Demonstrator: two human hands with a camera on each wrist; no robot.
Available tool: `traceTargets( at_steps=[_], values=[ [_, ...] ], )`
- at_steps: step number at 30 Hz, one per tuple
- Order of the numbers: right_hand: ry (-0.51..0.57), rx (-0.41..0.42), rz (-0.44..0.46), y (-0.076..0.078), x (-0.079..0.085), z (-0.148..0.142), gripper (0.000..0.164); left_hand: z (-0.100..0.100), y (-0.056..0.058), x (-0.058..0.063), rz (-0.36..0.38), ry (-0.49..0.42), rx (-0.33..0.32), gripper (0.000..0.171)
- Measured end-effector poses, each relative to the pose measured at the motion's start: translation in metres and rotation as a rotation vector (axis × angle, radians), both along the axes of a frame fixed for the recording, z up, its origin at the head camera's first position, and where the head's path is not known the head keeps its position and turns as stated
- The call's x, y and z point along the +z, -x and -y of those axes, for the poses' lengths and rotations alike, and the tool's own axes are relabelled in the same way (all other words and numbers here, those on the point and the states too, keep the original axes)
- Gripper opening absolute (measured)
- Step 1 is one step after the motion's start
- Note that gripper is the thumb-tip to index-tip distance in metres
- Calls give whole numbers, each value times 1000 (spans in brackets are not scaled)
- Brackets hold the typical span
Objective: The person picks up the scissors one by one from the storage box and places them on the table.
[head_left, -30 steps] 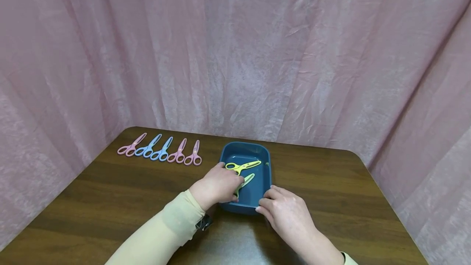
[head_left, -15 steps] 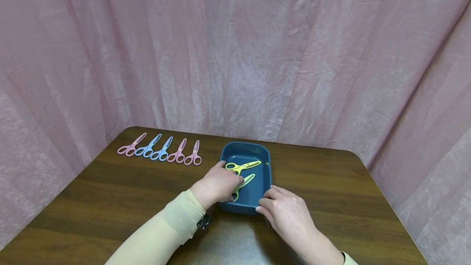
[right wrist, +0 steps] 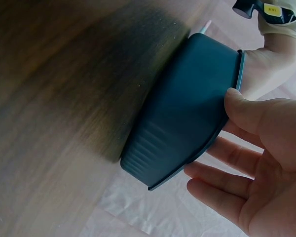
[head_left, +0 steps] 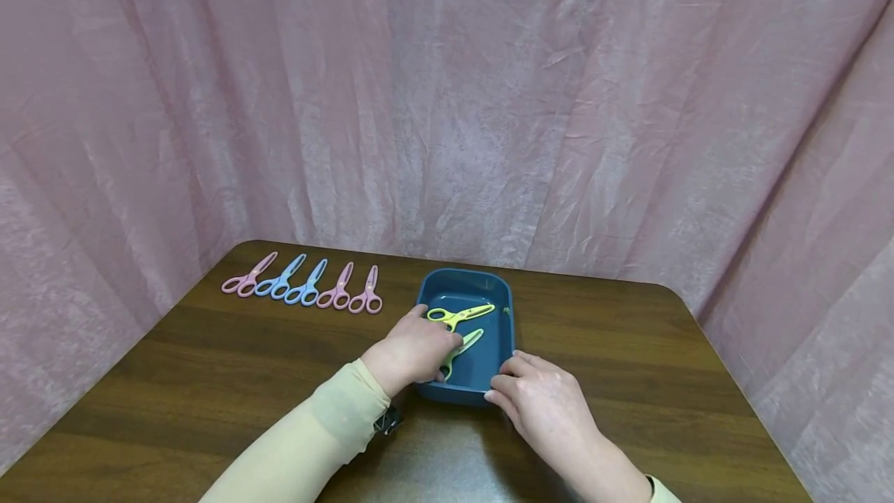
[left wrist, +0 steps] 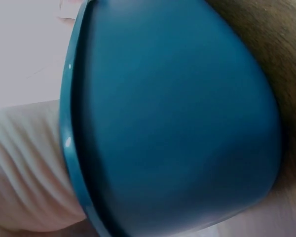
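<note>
A blue plastic bin (head_left: 499, 344) stands on the table, with yellow scissors (head_left: 462, 317) and light green scissors (head_left: 466, 346) lying in it. My left hand (head_left: 419, 349) reaches over the bin's left rim, its fingers around the green scissors' handle; whether they grip it is hidden. The left wrist view shows mostly the bin's outer wall (left wrist: 177, 118). My right hand (head_left: 548, 402) pinches the bin's near right corner, thumb outside and fingers over the rim, as the thumb (right wrist: 241, 106) shows in the right wrist view.
Several scissors lie in a row at the table's far left: pink scissors (head_left: 251, 278), blue scissors (head_left: 282, 279) and more pink scissors (head_left: 366, 293) at the right end. A pink curtain (head_left: 447, 99) hangs behind the brown wooden table (head_left: 615, 332).
The left thumb has shifted slightly left, showing more of the green scissors' handle. The right hand and bin have stayed nearly still.
</note>
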State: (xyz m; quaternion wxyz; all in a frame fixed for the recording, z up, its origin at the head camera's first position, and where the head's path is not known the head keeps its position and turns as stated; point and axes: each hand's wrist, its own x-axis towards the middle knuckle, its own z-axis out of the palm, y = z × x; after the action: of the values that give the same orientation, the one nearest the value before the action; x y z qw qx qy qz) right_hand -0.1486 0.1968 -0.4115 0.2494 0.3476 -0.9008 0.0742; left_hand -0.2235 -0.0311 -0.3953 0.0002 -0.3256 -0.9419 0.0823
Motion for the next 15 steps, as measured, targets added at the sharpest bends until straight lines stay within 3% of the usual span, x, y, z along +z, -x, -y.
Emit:
traceTargets(
  at_steps=[15],
  values=[
    [3, 6, -7, 0, 0, 1, 10, 1, 2, -1, 10, -2, -7, 45]
  ],
)
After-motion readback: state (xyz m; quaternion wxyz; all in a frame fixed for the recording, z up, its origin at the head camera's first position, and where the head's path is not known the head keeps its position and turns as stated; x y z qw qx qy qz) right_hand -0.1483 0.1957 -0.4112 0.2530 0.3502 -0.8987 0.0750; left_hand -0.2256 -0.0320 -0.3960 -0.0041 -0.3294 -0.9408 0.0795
